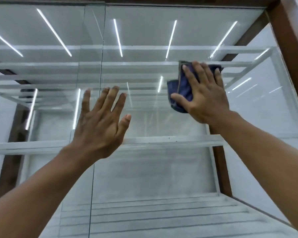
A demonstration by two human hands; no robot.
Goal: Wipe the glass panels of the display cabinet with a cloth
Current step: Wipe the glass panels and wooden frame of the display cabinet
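The display cabinet's front glass panel (153, 169) fills the view, with glass shelves behind it. My right hand (205, 93) lies flat with spread fingers on a dark blue cloth (182, 90), pressing it against the upper right of the glass. My left hand (101, 121) is raised to the left of it, fingers straight and spread, palm toward the glass near the vertical seam (100, 93) between two panels. Whether the left palm touches the glass I cannot tell.
A dark brown wooden frame post (292, 42) runs down the right side of the cabinet. Several glass shelves (170, 140) cross behind the panel. Ceiling light strips reflect in the glass. A second glass panel (41, 117) lies left of the seam.
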